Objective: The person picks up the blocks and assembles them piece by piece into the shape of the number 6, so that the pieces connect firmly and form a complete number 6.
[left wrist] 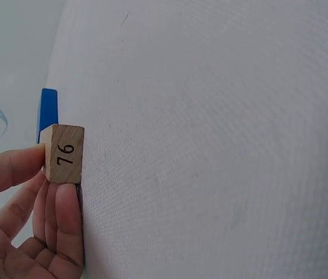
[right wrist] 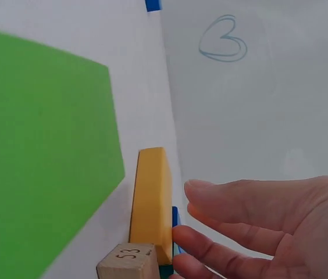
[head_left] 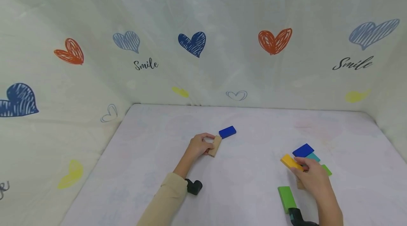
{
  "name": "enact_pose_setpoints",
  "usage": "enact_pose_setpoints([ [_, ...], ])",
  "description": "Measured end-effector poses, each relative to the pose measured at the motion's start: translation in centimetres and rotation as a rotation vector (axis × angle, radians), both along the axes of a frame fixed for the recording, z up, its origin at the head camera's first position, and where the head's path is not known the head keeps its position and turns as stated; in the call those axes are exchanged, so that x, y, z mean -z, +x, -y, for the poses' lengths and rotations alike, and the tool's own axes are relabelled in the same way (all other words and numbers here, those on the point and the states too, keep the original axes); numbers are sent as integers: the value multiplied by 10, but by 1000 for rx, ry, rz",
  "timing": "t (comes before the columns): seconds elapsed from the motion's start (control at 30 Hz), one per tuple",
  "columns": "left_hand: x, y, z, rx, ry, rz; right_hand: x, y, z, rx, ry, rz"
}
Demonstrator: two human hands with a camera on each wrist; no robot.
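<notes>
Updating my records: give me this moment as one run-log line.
left hand: grips wooden block marked 76 | nearby: blue block | right hand: at yellow block, not gripping

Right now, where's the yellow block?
In the head view, the yellow block is on the right, at the right hand, with a dark blue block beyond it. The right wrist view shows it by a wooden block marked 53.

My left sleeve [head_left: 163, 199] is beige and plain, with soft wrinkles, finishing in a cuff [head_left: 178, 183] of same colour. Beside it is a small black device [head_left: 194, 186], rounded. Near, on the right, I wear another black device [head_left: 297, 216], smooth, curved. My left hand [head_left: 198, 146] and right hand [head_left: 313, 176] are bare.
</notes>
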State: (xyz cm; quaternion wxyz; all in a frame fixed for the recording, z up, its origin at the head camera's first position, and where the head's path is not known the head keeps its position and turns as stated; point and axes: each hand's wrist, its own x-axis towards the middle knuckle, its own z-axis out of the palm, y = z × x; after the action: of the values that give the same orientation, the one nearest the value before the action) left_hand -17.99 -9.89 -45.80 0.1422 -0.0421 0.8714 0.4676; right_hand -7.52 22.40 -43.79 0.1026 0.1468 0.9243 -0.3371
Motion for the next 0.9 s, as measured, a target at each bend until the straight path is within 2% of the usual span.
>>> enact_pose_setpoints([
  [0.27, 0, 0, -1, -11, 9, 12, 6, -2, -2, -4, 65, 30],
  [0.47, -3, 1, -2, -18, 23, 20, 8, -1, 2, 5, 171, -9],
  [0.9, -3, 0, -3, -26, 6, 41, 6, -1, 6, 26, 199, 10],
])
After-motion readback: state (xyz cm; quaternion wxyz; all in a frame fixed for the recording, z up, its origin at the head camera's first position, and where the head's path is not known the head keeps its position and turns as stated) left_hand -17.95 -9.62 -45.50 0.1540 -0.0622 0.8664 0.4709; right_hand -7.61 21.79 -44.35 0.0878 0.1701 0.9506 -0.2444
